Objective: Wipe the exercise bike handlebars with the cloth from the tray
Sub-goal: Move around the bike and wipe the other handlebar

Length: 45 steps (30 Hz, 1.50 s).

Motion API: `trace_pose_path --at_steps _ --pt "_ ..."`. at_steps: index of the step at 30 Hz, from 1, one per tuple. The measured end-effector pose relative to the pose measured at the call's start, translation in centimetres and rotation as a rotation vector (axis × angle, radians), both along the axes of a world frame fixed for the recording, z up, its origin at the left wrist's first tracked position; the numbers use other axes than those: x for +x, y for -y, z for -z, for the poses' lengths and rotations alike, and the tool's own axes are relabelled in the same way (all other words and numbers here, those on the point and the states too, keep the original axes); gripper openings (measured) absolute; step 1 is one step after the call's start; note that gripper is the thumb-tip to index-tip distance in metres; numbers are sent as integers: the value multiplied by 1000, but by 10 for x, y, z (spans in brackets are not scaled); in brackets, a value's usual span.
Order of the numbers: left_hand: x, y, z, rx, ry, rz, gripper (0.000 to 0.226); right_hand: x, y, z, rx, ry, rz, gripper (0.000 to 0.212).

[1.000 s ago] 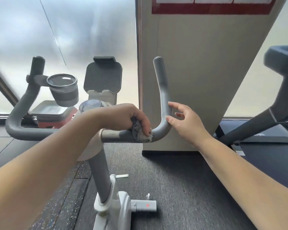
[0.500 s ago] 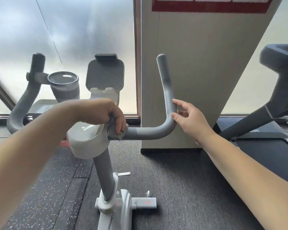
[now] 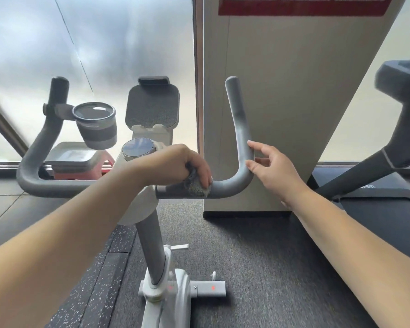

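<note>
A frosted window (image 3: 92,43) fills the view from 9 to 12 o'clock and lets in soft grey daylight, with a thin dark line slanting across the glass. At 12 to 1 o'clock stands a beige pillar (image 3: 294,102) with a red band (image 3: 303,9) near its top, and pale wall shows beyond it at 2 o'clock. Dark carpet (image 3: 258,256) covers the floor from 6 to 4 o'clock, meeting speckled black mats (image 3: 85,280) at 7 and grey tiles (image 3: 5,209) at 9.
</note>
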<state>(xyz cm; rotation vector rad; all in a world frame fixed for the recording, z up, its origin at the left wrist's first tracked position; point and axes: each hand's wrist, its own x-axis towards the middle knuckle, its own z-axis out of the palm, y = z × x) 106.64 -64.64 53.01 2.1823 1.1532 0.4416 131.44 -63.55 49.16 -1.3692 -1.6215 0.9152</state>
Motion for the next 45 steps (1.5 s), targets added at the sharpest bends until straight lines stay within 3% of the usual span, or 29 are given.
trace_pose_path --at_steps 6,14,18,30,34,45 --pt "-13 4 -11 -42 -88 5 64 1 0 0 2 7 -3 45" --pt "-20 16 -13 10 -140 -173 62 1 2 -2 -6 -1 -4 46" --pt "3 13 -4 -31 -40 -213 47 3 0 0 0 -3 -13 45" --pt "70 -25 3 -18 112 -305 46 12 -45 -4 60 -38 -27 39" --pt "78 -44 2 -40 268 -440 23 13 -68 -9 77 -49 -45 38" --pt "46 -97 -17 -328 956 -856 16 -1 -127 -33 107 -148 -152 38"
